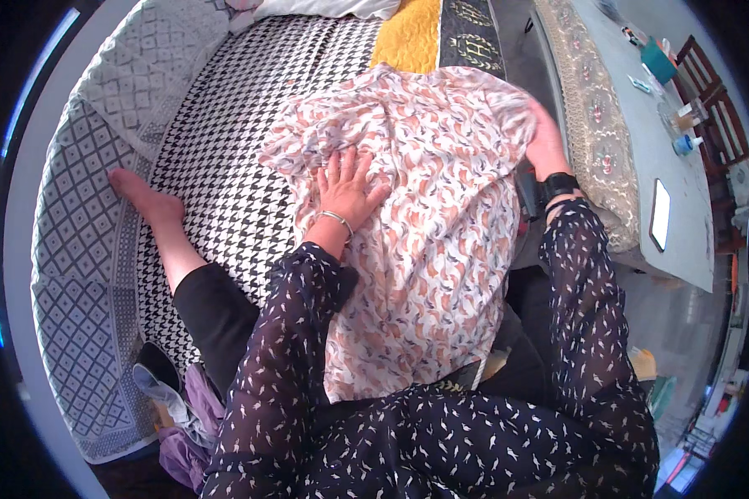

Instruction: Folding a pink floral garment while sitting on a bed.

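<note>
A white short-sleeved garment (pixel 437 249) with a peach and dark swirl print lies spread before me, its lower end reaching my lap. Flat on its left part rests my left hand (pixel 347 190), fingers apart, with a bangle on the wrist. At the garment's upper right sleeve (pixel 512 115) is my right hand (pixel 544 140), slightly blurred and wearing a black wristband. The sleeve's fabric hides most of its fingers, so their grip is unclear. Creases run across the cloth under and beside my left hand.
Beneath is a bed with a houndstooth sheet (pixel 225 156) and a yellow quilted strip (pixel 406 37). My bare foot (pixel 143 193) rests at left, near bunched purple cloth (pixel 184 449). To the right, a table (pixel 649 143) holds a phone (pixel 660 215) and a blue bottle (pixel 685 145).
</note>
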`<state>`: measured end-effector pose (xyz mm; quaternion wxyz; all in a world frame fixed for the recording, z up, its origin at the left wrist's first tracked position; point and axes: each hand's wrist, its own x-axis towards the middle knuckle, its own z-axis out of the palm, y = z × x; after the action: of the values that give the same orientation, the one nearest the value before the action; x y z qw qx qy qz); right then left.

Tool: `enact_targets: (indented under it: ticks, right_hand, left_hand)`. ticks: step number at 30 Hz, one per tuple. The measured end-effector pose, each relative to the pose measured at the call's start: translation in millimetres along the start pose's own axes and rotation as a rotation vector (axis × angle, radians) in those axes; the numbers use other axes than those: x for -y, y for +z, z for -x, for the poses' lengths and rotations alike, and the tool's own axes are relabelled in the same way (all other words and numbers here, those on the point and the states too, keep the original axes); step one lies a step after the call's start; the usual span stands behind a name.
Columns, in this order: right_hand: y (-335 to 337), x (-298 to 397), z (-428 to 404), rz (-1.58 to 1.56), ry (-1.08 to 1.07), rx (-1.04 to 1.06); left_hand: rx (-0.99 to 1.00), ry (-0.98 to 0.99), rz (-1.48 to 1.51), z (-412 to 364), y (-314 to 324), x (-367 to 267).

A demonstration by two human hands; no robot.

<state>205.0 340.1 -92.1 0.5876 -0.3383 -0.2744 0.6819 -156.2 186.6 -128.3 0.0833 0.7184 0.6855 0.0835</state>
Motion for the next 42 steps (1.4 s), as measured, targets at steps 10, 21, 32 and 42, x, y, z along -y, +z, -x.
enact_targets:
  ticks: [10,21,32,42]
  right_hand:
    - [-33,7,27,-0.232,0.141,-0.217]
    - [110,13,63,0.78,-0.645,0.074]
    - [96,-20,113,1.007,-0.244,0.482]
    - [-38,-6,221,0.997,0.26,0.021]
  left_hand:
    - [0.017,0.006,0.017,-4,0,-6]
    - [0.018,-0.003,0.013,-1,-2,-1]
    - [0.221,0.088,-0.002,-14,-12,7]
    - [0.35,0.413,0.471,8,-99,-34]
